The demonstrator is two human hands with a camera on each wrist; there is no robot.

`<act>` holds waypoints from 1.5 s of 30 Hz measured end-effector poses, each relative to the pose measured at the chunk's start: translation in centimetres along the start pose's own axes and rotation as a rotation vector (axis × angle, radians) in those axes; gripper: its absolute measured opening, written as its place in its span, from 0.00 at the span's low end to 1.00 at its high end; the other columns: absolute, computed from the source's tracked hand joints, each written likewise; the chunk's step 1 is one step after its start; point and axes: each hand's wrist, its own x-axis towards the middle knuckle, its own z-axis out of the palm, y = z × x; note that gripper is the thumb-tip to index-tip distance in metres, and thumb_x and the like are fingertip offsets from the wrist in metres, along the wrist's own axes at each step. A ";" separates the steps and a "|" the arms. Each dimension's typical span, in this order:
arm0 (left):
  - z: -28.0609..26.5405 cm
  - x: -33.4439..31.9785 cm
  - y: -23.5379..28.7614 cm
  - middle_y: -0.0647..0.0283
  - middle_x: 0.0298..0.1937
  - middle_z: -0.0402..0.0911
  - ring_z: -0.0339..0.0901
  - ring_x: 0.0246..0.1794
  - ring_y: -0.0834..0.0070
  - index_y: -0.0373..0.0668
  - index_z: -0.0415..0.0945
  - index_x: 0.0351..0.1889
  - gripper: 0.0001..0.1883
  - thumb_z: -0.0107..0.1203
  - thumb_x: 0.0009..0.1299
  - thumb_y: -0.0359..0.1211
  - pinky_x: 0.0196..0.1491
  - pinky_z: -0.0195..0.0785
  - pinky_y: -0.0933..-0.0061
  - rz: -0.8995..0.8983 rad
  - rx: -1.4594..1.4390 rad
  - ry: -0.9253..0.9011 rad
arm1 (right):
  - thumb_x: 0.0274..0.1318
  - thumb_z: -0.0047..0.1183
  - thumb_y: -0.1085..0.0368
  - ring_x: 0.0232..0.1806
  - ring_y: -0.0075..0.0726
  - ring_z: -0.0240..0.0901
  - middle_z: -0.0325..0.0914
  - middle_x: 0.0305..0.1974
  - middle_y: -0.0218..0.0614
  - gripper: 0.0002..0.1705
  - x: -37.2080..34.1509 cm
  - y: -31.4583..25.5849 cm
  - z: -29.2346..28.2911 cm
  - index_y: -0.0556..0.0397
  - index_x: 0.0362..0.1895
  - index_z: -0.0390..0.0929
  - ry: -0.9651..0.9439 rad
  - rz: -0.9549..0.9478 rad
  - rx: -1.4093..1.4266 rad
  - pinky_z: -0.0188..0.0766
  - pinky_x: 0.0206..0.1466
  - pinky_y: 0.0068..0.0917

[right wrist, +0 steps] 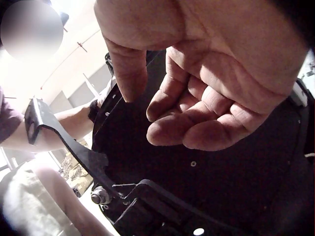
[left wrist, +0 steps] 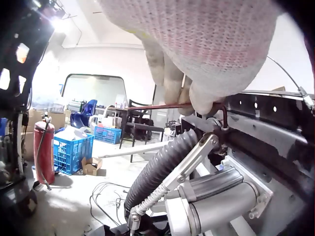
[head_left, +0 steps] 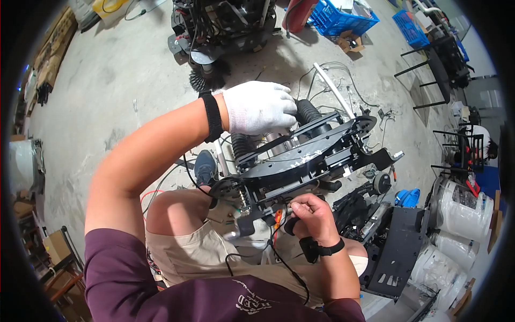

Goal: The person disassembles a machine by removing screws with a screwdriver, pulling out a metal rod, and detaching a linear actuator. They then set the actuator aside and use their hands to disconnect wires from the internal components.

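My left hand [head_left: 262, 107], in a white knit glove, is at the far side of a dark metal assembly [head_left: 300, 161]. In the left wrist view its fingertips hold the long arm of a reddish-brown hex key [left wrist: 160, 106]; the key's short end points down at the frame. Below it are a black corrugated hose [left wrist: 160, 164] and a silver cylinder [left wrist: 224, 206]. My bare right hand [head_left: 314, 214] hovers at the near side of the assembly. Its fingers [right wrist: 170, 130] curl loosely with nothing between them, in front of a dark panel [right wrist: 197, 182].
A larger machine with a round brush [head_left: 206, 78] stands ahead, near a red fire extinguisher [head_left: 296, 15] and a blue crate [head_left: 343, 20]. Black metal parts [head_left: 394, 252] lie to the right. Cables [head_left: 348, 72] trail over the floor, and a black cable [head_left: 284, 257] crosses my lap.
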 end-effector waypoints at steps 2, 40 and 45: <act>0.8 -0.2 -0.6 0.54 0.53 0.81 0.77 0.60 0.56 0.42 0.79 0.49 0.17 0.64 0.64 0.38 0.69 0.68 0.57 -0.087 -0.168 0.059 | 0.67 0.63 0.66 0.36 0.17 0.75 0.83 0.36 0.27 0.10 -0.1 -0.1 0.0 0.59 0.46 0.82 0.007 0.006 -0.012 0.71 0.42 0.18; -2.3 3.0 5.8 0.47 0.35 0.87 0.85 0.39 0.49 0.40 0.88 0.37 0.25 0.51 0.73 0.53 0.47 0.75 0.55 -1.058 -0.431 -0.288 | 0.67 0.62 0.65 0.31 0.13 0.68 0.78 0.31 0.23 0.10 -2.5 -0.4 -0.1 0.58 0.45 0.82 -0.062 -0.068 -0.117 0.67 0.34 0.16; -2.8 3.9 5.1 0.45 0.36 0.87 0.84 0.41 0.49 0.36 0.87 0.39 0.29 0.50 0.74 0.55 0.49 0.76 0.57 -1.141 -0.504 -0.374 | 0.66 0.63 0.63 0.31 0.13 0.70 0.79 0.31 0.23 0.11 -2.7 -0.2 0.5 0.58 0.45 0.82 -0.087 -0.041 -0.170 0.69 0.35 0.17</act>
